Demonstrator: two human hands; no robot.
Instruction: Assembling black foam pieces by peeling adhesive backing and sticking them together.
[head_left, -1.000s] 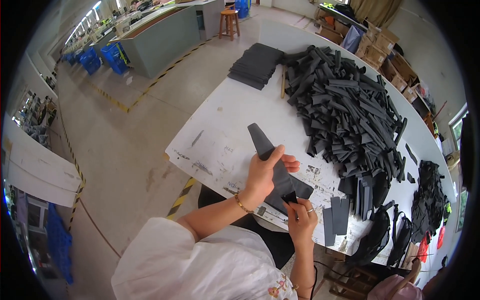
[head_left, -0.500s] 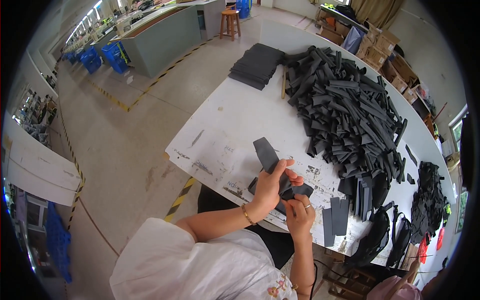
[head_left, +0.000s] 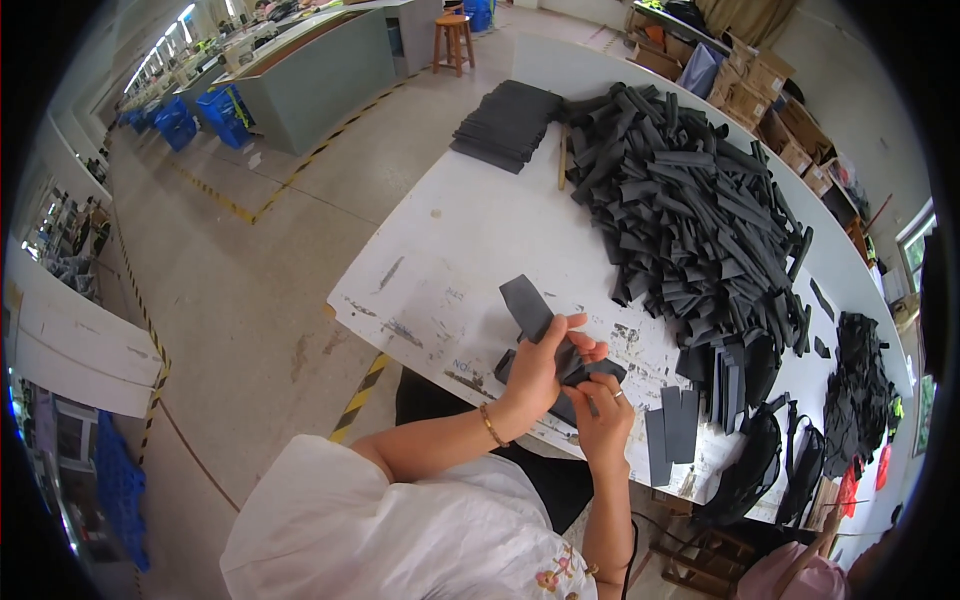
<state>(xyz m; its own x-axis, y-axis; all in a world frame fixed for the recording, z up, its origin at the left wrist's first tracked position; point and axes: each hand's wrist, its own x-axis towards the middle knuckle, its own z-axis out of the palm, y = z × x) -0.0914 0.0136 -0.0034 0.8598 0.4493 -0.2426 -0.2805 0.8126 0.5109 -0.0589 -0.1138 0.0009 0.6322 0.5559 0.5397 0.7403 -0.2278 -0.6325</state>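
Observation:
A dark grey flat strip [head_left: 527,308] sticks up out of my left hand [head_left: 540,370], which is closed round it above the table's near edge. My right hand [head_left: 603,415] pinches another dark end [head_left: 605,372] of the material, close beside the left. The middle, where the two parts meet, is hidden by my fingers, so I cannot tell whether it is one folded strip or two. More dark material lies on the table under my hands. Just right of them, two flat grey strips [head_left: 671,430] rest partly overlapped on the white table [head_left: 420,260].
A large heap of dark strips [head_left: 690,210] covers the table's far right, with a neat stack of strips [head_left: 507,125] at the far left. Bundled strips [head_left: 728,390], black bags [head_left: 745,460] and a dark pile [head_left: 860,400] lie on the right. Another person's pink sleeve [head_left: 785,570] shows lower right.
The upper end of the strip in my left hand has tipped slightly left and shows more of its flat face. My right fingers have shifted a little upward on the material.

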